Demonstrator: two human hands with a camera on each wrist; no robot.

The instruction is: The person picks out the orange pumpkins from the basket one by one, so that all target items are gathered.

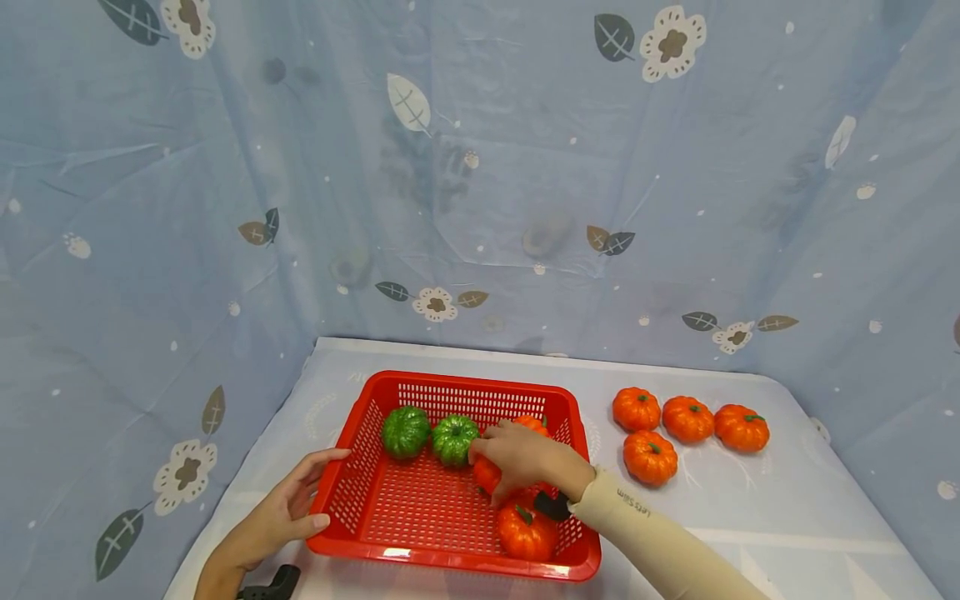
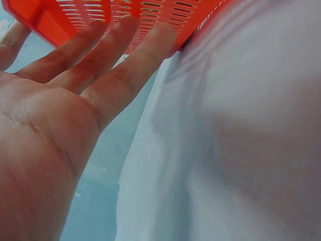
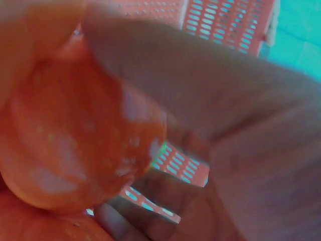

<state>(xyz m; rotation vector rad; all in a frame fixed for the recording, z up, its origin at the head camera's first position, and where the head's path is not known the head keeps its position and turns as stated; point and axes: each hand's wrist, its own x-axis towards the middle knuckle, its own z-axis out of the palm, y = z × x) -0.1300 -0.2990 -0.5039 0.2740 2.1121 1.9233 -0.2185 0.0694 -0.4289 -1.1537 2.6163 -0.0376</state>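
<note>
On my head feed, the right hand (image 1: 525, 454) was inside the red plastic basket (image 1: 427, 504), its fingers bent over a ribbed orange pumpkin (image 1: 486, 475) just right of the lighter green pumpkin (image 1: 455, 440); the darker green pumpkin (image 1: 406, 432) sat left of that. The right wrist feed gave me what the head view covered: thumb and fingers curled round the pumpkin's sides, blurred at close range. The left hand (image 1: 273, 512) was at the basket's left side, and its own wrist feed showed fingers extended, almost straight, across the slotted outer wall; I couldn't tell how firmly they pressed.

The held pumpkin was squat, with a sliver of green at its edge, but I couldn't make out its long axis or where its stem pointed. The basket's long axis ran left to right. The front pumpkin (image 1: 527, 531) had its stem uppermost; the rear pumpkin (image 1: 532, 423) was partly hidden by the hand. Only the head feed showed me the four loose pumpkins (image 1: 651, 458) on the table (image 1: 720, 500).
</note>
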